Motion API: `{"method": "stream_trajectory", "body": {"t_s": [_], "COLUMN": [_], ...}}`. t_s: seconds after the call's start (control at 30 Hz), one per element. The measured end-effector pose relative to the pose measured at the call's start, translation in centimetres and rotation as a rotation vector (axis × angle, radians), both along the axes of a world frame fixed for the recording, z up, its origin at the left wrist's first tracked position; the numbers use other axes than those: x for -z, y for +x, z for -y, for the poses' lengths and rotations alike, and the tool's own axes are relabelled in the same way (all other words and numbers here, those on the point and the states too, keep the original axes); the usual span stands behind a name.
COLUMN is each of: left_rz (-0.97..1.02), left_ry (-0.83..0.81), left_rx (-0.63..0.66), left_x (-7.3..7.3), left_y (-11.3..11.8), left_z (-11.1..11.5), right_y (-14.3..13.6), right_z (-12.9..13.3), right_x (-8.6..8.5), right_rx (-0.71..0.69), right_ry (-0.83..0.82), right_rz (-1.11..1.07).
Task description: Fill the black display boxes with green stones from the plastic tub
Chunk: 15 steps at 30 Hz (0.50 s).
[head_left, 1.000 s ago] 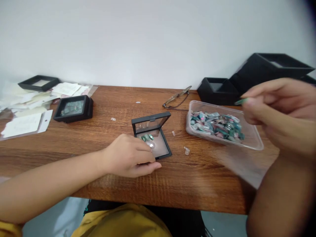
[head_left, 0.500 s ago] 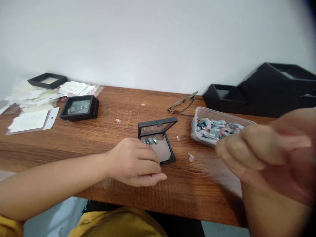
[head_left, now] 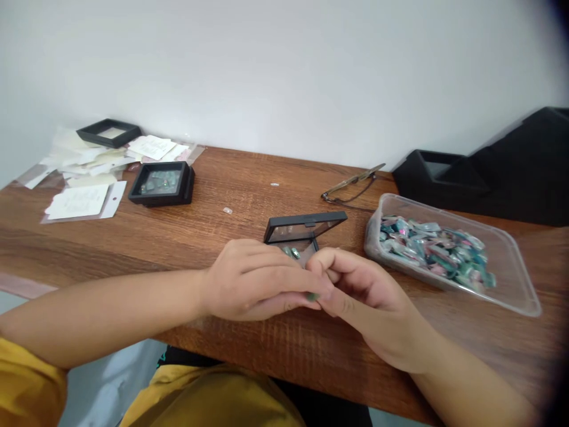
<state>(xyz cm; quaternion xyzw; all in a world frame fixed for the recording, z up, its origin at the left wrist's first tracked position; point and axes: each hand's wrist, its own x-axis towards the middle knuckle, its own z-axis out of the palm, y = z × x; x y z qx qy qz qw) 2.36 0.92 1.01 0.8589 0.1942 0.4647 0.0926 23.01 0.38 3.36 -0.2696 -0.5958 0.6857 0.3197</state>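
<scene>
My left hand (head_left: 260, 281) is closed in a pinch, with a small green press-on nail (head_left: 312, 296) showing between thumb and fingertips. My right hand (head_left: 371, 299) meets it there, its thumb and forefinger pinched together at the same nail. Both hands are just in front of a black display case (head_left: 306, 218), whose clear-windowed lid stands raised. Inside the case a few shiny green press-on nails (head_left: 291, 252) lie in a row, partly covered by my fingers. To the right is a clear plastic tub (head_left: 518, 255) heaped with loose press-on nails (head_left: 435, 246) in blue, green and pink.
Black cases (head_left: 160, 184) holding nails are stacked at the left, near white cards (head_left: 77, 201) and another black case (head_left: 109, 131). Eyeglasses (head_left: 353, 182) lie behind the tub. More black cases (head_left: 444, 178) stand at the back right. Small clear pieces (head_left: 227, 210) lie on the wooden table (head_left: 231, 178).
My right hand has come in from the far right, beside the tub, to meet my left fingertips. A green nail now shows between them. The whole view has shifted a little.
</scene>
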Motion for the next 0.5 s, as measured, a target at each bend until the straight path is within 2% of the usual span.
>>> {"method": "stream_trajectory", "body": {"t_s": [0.33, 0.5], "left_rz": [0.014, 0.071], "left_ry": [-0.082, -0.120], "left_rx": [0.081, 0.082], "left_x": [0.08, 0.31], "left_y": [-0.22, -0.01], "left_z": [-0.38, -0.43], "right_y": [0.59, 0.67], "right_z": [-0.42, -0.39], "right_x": [0.58, 0.50], "right_rx": [-0.066, -0.067], "right_ry": [-0.023, -0.019], "right_rz": [-0.030, -0.029]}}
